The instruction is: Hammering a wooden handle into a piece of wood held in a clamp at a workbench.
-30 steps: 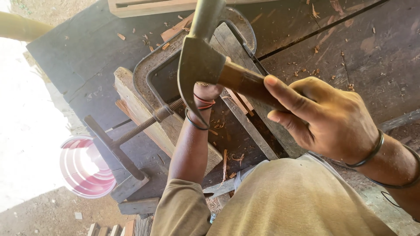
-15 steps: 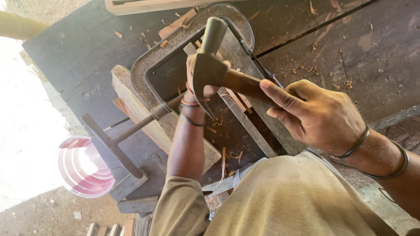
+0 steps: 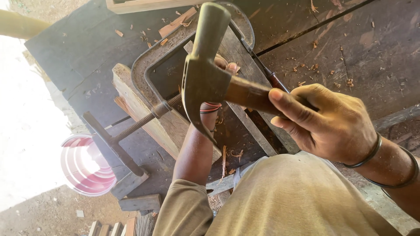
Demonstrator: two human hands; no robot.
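**Hammer raised over clamped workpiece**

A pink bucket stands on the ground at far left, below the counter edge. A metal clamp grips a wood block on the counter; its threaded screw ends in a T-handle projecting to the left.

The left hand reaches up into the clamp frame. It is mostly hidden behind the hammer head; whether its fingers are closed on anything cannot be told.

The hammer is held above the clamp, claw pointing down. The right hand has its fingers wrapped fully around the wooden handle, index finger extended along it toward the head.

Handling, as judged: steel head, heavy and rigid; weight sits forward. The smooth wooden handle is the correct grip point. Wood chips lie scattered over the counter.
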